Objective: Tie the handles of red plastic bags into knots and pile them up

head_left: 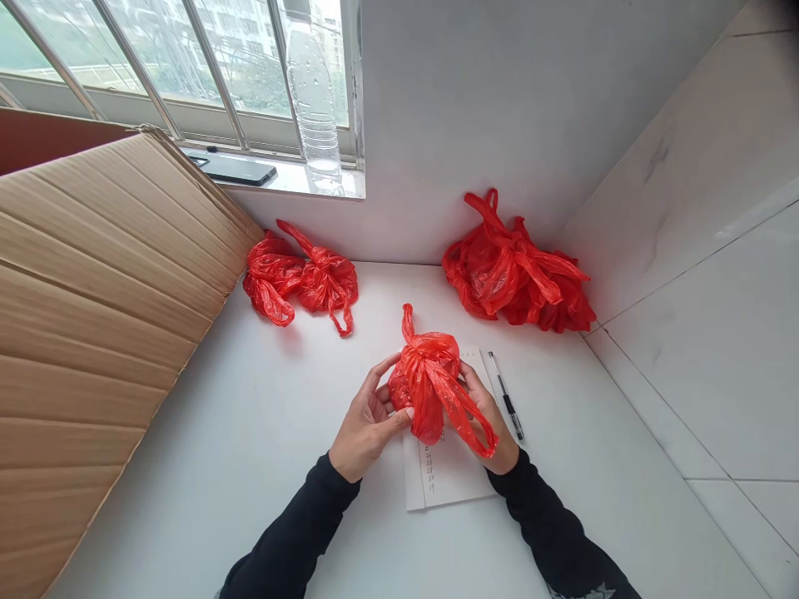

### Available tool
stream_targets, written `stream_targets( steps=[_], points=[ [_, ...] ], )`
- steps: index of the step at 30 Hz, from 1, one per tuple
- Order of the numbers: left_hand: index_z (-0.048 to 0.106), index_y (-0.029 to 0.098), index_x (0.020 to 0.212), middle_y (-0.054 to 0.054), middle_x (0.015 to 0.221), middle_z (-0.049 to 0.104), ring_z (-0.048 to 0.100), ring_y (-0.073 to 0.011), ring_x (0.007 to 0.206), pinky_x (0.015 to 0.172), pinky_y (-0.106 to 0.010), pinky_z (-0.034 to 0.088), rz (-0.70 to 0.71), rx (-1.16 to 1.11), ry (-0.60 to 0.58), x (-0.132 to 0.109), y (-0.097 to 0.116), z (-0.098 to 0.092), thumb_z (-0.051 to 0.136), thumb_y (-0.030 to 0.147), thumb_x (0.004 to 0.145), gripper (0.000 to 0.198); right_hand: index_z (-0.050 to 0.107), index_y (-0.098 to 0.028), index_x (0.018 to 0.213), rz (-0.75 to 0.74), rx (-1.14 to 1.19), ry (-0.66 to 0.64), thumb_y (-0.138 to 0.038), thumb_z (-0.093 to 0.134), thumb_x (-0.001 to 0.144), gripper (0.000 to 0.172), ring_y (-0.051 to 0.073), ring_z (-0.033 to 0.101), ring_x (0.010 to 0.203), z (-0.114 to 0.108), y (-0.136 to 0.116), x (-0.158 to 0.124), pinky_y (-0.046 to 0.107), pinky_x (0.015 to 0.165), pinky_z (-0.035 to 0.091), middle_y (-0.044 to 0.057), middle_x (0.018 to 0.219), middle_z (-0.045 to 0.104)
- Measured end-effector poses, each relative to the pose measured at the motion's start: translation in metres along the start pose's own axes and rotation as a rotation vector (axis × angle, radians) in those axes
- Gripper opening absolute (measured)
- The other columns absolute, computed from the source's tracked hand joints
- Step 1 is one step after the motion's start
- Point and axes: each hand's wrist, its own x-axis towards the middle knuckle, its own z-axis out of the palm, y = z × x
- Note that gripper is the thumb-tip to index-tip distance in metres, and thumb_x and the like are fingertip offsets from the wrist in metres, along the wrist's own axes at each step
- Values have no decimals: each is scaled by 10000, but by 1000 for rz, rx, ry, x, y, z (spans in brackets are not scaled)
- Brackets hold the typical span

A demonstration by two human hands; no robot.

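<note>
The bag (429,378) is glossy red plastic, knotted near its centre, with two handles (408,323) projecting. It is held over the paper (453,484): the left hand (365,426) grips one side between fingers and thumb; the right hand's (492,414) fingers curve against the other, partly hidden.

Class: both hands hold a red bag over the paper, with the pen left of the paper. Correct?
The side is wrong: the head view shows the pen right of the paper. The left hand and right hand do hold a red bag over it.
</note>
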Motion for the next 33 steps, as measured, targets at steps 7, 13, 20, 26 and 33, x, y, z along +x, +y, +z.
stream_targets(
  steps=[7,13,20,26,33],
  points=[
    [357,193,1453,-104,1000,735,711,-197,815,759,-344,565,-36,-18,42,1,1,0,769,306,828,757,445,-288,1396,17,36,2,-260,836,711,789,288,670,1105,1,-1,-1,391,894,582,80,1285,643],
    [404,172,1406,-94,922,754,726,-224,780,690,-345,581,-66,-19,92,1,1,0,782,356,810,730,405,-312,1431,-2,-75,-64,-226,805,729,812,249,690,980,3,-9,-6,350,814,592,54,1224,664],
    [460,191,1373,-104,990,754,730,-222,813,735,-343,575,-39,-34,101,3,-3,-2,787,345,806,673,351,-353,1460,21,-70,-91,-192,787,742,856,231,682,978,5,-10,-8,365,822,595,45,1266,633],
    [455,198,1370,-126,1095,726,712,-232,947,786,-317,560,-9,-7,66,3,-4,-1,811,247,781,691,358,-327,1462,35,-7,-53,-222,806,730,865,274,681,1063,2,-1,-5,410,905,581,70,1291,630],
    [440,185,1381,-141,1107,726,719,-245,949,745,-309,573,5,-11,100,3,-2,0,802,282,797,694,257,-334,1535,-18,-230,-134,-161,785,750,961,270,688,1041,5,-15,-12,421,915,580,60,1253,665]
  ],
)
